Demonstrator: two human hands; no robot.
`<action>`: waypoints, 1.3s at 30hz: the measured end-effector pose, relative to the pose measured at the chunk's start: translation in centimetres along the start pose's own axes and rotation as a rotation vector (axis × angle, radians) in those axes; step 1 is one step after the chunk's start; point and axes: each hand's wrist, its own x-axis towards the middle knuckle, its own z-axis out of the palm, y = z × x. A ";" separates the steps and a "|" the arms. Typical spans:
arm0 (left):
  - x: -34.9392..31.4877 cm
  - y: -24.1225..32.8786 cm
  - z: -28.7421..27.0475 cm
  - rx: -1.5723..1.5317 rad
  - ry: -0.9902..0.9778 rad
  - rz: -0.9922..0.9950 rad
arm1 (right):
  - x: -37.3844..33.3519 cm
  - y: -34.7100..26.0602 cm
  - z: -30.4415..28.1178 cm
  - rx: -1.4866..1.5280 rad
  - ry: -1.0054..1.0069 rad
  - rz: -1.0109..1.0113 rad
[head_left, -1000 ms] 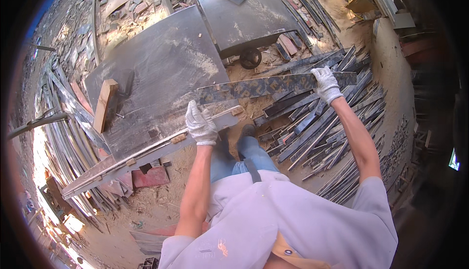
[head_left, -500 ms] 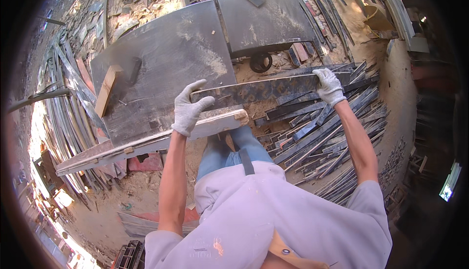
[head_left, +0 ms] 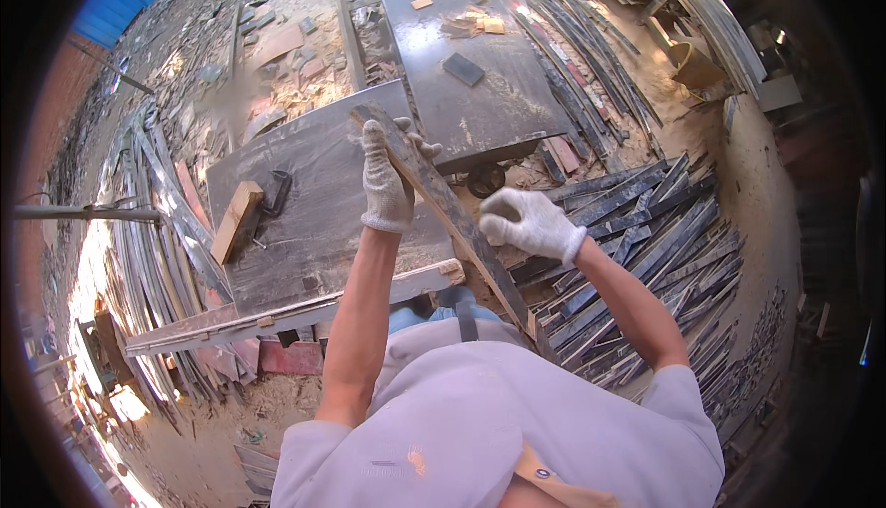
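A long, narrow dark plank slants from above the work table down toward my waist. My left hand, in a whitish knitted glove, is wrapped round its upper part, thumb on one side and fingertips showing on the other. Just right of the plank, my gloved right hand hangs apart from it, fingers loosely bent, with a gap between thumb and forefinger and nothing visible in it. A pale wooden bar runs along the table's near edge below the left hand.
On the tabletop lie a wooden block and a black clamp. A second dark table stands beyond, bearing a small dark plate. Piles of strips cover the ground at right, and long strips at left.
The plank has swung from lying crosswise between both hands to slanting toward my body. My right hand has let go of its far end and come inward; my left hand now grips it.
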 end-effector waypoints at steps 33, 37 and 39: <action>-0.5 11.2 3.2 -0.114 -0.412 0.032 | 6.2 -11.6 1.5 0.634 -0.072 0.206; -0.4 10.9 2.8 -0.042 -0.386 0.065 | 5.9 -11.7 2.8 0.248 0.209 0.002; -0.1 10.8 2.7 0.011 -0.359 0.100 | 5.8 -12.4 3.2 0.013 0.337 -0.105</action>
